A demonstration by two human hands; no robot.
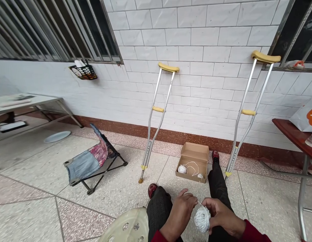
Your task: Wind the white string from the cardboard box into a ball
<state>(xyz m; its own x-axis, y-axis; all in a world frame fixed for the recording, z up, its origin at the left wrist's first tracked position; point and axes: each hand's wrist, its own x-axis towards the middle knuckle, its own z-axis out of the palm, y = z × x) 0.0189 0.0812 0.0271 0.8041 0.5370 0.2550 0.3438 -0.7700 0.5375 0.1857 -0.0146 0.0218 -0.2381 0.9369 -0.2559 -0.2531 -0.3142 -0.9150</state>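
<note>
My right hand [220,215] is closed around the side of a white ball of yarn [202,219] held above my lap. Close beside it, my left hand [182,210] pinches a strand of yarn that runs to the top of the ball. On the floor in front of my feet lies an open cardboard box [195,153] with its lid tipped back. Inside it are a white yarn ball [182,169] at the left, a smaller white ball [200,175] at the right, and loose loops of yarn between them.
Two crutches lean on the tiled wall, one left [158,109] and one right [248,112] of the box. A folding chair [85,166] stands at left, a plastic stool [128,223] by my left leg. A red table [292,134] carrying a bag is at right.
</note>
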